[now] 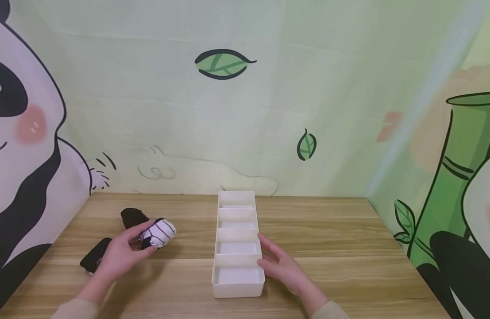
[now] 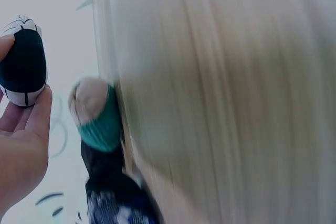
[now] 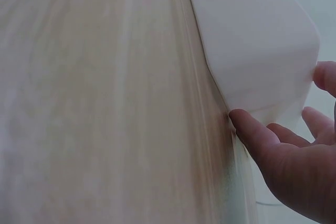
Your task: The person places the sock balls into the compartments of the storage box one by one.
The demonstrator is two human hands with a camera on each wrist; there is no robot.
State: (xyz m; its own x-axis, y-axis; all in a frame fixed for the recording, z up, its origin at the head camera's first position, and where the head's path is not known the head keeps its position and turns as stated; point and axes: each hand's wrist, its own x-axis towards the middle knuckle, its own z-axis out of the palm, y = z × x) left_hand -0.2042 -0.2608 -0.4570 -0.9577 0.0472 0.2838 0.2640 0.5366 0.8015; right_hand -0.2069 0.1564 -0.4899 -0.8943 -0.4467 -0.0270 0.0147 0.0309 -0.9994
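My left hand (image 1: 121, 253) pinches a rolled pair of socks (image 1: 163, 233), white with dark lines and a black band, raised over the left side of the table. In the left wrist view the roll (image 2: 23, 64) sits between thumb and fingers. My right hand (image 1: 284, 269) is at the right side of a long white divided box (image 1: 238, 290), its thumb and fingertips against the wall with the fingers loosely extended. The right wrist view shows those fingertips (image 3: 241, 120) at the lower edge of the box (image 3: 257, 40).
Behind the left hand lies a dark roll (image 1: 133, 217), and another dark roll (image 1: 95, 254) is to its left, partly hidden by the hand. In the left wrist view, one roll is teal and beige (image 2: 97, 114). A printed cloth backdrop (image 1: 149, 110) borders the wooden table (image 1: 328, 230).
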